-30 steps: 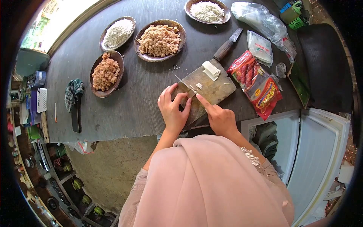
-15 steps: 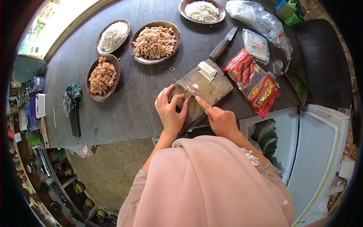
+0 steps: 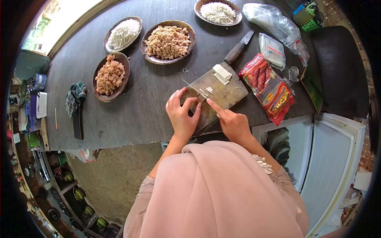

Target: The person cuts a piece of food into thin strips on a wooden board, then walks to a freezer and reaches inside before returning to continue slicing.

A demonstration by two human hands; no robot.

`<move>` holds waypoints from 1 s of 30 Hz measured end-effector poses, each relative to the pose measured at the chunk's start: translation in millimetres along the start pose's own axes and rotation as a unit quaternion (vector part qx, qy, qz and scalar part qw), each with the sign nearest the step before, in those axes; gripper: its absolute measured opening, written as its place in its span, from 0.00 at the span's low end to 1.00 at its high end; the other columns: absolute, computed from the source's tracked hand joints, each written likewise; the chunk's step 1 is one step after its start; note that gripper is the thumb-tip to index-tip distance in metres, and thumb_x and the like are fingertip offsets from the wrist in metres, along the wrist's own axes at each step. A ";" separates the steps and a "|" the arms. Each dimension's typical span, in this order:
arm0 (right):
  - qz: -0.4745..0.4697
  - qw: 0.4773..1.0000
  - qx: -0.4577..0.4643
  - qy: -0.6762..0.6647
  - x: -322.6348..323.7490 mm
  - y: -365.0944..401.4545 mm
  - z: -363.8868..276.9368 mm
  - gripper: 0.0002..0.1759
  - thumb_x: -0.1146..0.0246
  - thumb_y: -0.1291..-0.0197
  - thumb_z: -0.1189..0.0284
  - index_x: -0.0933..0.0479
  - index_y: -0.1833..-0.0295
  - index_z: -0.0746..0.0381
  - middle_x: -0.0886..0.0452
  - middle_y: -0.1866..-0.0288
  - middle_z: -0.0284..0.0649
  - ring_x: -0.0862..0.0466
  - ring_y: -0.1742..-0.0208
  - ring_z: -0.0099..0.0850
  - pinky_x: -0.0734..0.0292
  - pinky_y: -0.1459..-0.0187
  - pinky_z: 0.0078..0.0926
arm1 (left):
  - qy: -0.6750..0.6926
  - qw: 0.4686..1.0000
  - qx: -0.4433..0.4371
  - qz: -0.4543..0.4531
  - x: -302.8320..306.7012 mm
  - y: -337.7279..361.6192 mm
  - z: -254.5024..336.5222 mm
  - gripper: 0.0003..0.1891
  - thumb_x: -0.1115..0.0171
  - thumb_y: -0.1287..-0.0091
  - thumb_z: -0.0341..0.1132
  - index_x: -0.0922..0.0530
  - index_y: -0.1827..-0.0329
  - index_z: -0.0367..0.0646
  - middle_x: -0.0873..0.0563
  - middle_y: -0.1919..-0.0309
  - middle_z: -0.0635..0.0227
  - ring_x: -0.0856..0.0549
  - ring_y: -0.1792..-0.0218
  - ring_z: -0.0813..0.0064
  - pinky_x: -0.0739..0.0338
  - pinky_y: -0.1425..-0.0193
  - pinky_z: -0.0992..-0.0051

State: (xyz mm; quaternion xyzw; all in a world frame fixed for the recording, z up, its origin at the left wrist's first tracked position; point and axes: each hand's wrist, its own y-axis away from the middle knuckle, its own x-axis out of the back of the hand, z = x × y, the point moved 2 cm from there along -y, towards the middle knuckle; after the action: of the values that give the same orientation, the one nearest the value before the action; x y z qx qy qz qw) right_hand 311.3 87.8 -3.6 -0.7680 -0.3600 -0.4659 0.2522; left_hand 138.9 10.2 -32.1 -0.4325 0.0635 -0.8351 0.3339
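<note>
A wooden cutting board lies at a slant near the table's front edge. My right hand is closed round a knife, its index finger stretched along the back; the thin blade shows nearly edge-on, pointing away to the left. On the board's left side, my left hand curls with thumb and fingertips round a small piece beside the blade, mostly hidden. Small pale cut sticks lie just past the blade. White rectangular slices sit stacked at the board's far corner.
Another knife lies beyond the board. To the right are a red sausage packet, a white packet and a plastic bag. Bowls of brown pieces, reddish-brown pieces and white shreds stand left; a dark cloth lies further left.
The view has shifted slightly, so the table things appear a little further right. Both hands keep nearly the same pose at the board, with the blade between them.
</note>
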 end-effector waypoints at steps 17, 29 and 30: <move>-0.023 0.993 0.035 -0.114 0.2 -12.1 16.5 0.38 0.45 0.28 0.73 0.45 0.15 0.44 0.16 0.71 0.50 0.15 0.72 0.52 0.18 0.67 0.51 | 0.013 0.995 -0.033 -0.089 12.8 -13.5 -11.9 0.14 0.24 0.40 0.38 0.15 0.53 0.51 0.23 0.35 0.61 0.26 0.34 0.54 0.38 0.30 0.54; -0.051 0.994 -0.018 -0.092 8.9 -1.6 5.9 0.34 0.43 0.27 0.73 0.37 0.18 0.42 0.15 0.65 0.52 0.14 0.67 0.52 0.20 0.64 0.49 | -0.017 0.971 -0.172 -0.166 17.4 12.6 -7.6 0.30 0.30 0.36 0.39 0.25 0.29 0.47 0.27 0.27 0.60 0.32 0.25 0.54 0.43 0.23 0.52; -0.051 0.994 -0.017 -0.092 8.0 -1.7 5.9 0.34 0.43 0.27 0.73 0.37 0.18 0.42 0.15 0.65 0.52 0.14 0.67 0.52 0.20 0.64 0.49 | -0.018 0.971 -0.171 -0.165 17.8 12.8 -7.8 0.30 0.30 0.36 0.39 0.25 0.29 0.47 0.27 0.27 0.60 0.32 0.25 0.54 0.43 0.23 0.52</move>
State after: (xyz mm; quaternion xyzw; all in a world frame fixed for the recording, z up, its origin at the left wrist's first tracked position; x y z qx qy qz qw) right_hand 315.6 95.6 1.1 -0.7926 -0.4125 -0.4112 0.1806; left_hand 132.2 -12.0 -29.9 -0.5024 0.1275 -0.8476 0.1137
